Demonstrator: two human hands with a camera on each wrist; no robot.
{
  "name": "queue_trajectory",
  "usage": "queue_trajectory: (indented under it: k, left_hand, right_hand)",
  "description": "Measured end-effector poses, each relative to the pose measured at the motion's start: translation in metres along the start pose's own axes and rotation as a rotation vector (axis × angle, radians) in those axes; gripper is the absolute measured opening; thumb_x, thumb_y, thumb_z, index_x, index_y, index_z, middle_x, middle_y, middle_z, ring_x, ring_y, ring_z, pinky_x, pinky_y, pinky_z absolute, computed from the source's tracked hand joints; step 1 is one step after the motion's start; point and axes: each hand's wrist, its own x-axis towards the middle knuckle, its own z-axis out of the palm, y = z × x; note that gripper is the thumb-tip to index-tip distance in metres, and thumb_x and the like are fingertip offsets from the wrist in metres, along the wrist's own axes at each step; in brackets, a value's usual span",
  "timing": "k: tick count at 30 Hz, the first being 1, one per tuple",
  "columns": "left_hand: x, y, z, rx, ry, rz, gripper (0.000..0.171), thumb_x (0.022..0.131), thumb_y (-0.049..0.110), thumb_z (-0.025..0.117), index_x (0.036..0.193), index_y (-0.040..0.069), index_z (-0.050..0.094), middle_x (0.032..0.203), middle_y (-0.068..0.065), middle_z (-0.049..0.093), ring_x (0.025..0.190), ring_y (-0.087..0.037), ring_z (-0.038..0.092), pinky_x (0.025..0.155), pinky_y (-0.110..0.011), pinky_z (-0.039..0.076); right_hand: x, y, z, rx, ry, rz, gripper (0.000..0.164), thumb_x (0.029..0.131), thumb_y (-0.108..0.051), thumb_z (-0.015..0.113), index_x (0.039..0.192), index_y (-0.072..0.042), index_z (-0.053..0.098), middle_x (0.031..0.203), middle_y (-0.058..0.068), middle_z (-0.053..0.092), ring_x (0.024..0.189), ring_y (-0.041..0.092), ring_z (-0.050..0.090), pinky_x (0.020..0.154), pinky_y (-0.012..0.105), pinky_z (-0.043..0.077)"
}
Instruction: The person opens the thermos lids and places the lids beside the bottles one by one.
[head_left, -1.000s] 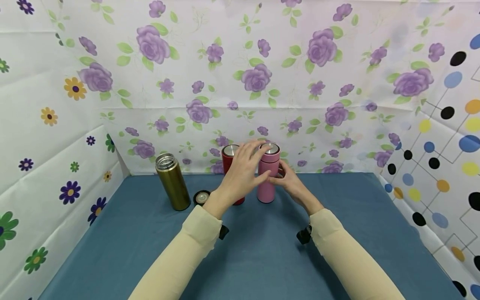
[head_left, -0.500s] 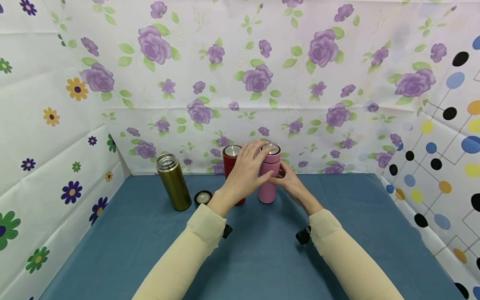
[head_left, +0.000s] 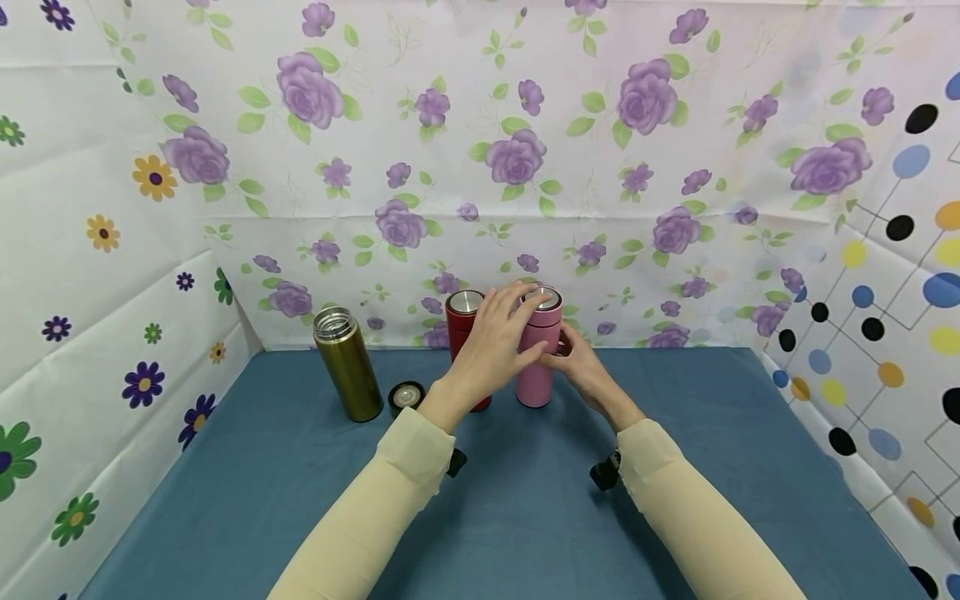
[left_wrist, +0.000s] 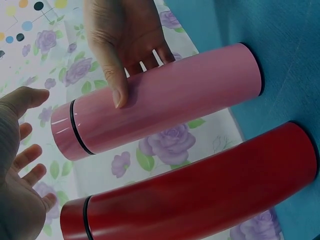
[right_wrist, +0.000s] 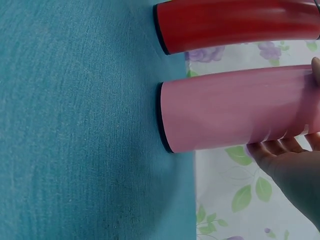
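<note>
A pink thermos bottle (head_left: pixel 536 367) with a steel-topped lid stands upright on the table, its lid on. My right hand (head_left: pixel 588 375) holds it around the body from the right; in the right wrist view the hand (right_wrist: pixel 297 172) shows beside it. My left hand (head_left: pixel 487 342) hovers at the lid, fingers spread and loosely bent. In the left wrist view a gap shows between the left hand (left_wrist: pixel 20 165) and the pink lid (left_wrist: pixel 65 131). Just left stands a red thermos bottle (head_left: pixel 459 321), lid on, partly hidden behind my left hand.
An uncapped gold thermos bottle (head_left: pixel 348 371) stands at the left, its steel mouth showing. Beside it a black-rimmed lid (head_left: pixel 406 395) lies on the blue tablecloth (head_left: pixel 517 517), partly behind my left wrist. A floral curtain (head_left: pixel 465 150) hangs along the back edge.
My left wrist and forearm have shifted slightly to the right. The right hand keeps its hold on the pink thermos bottle, and the bottles stay in place.
</note>
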Motion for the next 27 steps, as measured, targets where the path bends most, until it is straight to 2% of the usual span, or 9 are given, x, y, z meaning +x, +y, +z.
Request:
queue_trajectory:
  k: [10, 16, 27]
  left_hand:
    - [0.0, 0.004, -0.003, -0.018, 0.008, 0.008, 0.07, 0.092, 0.023, 0.083, 0.152, 0.012, 0.049, 0.157, -0.012, 0.042, 0.15, -0.03, 0.034, 0.125, -0.058, 0.018]
    - [-0.004, 0.006, -0.007, -0.029, 0.012, -0.017, 0.068, 0.093, 0.024, 0.082, 0.152, 0.014, 0.05, 0.157, -0.012, 0.043, 0.149, -0.029, 0.034, 0.126, -0.056, 0.015]
    - [-0.012, 0.007, -0.016, -0.056, 0.049, -0.011, 0.068, 0.095, 0.026, 0.08, 0.154, 0.015, 0.049, 0.157, -0.013, 0.043, 0.148, -0.029, 0.036, 0.125, -0.059, 0.018]
  right_hand:
    - [-0.005, -0.002, 0.002, -0.064, 0.061, -0.049, 0.073, 0.098, -0.015, 0.074, 0.16, -0.008, 0.036, 0.15, 0.02, 0.048, 0.134, 0.038, 0.051, 0.107, 0.053, 0.047]
    - [-0.011, -0.006, 0.005, -0.085, 0.07, -0.067, 0.067, 0.097, -0.015, 0.076, 0.155, -0.009, 0.044, 0.148, 0.017, 0.051, 0.131, 0.038, 0.055, 0.104, 0.053, 0.049]
    - [-0.025, -0.02, 0.008, -0.063, 0.062, -0.097, 0.071, 0.093, -0.019, 0.081, 0.153, -0.009, 0.044, 0.142, 0.017, 0.056, 0.124, 0.035, 0.06, 0.102, 0.048, 0.052]
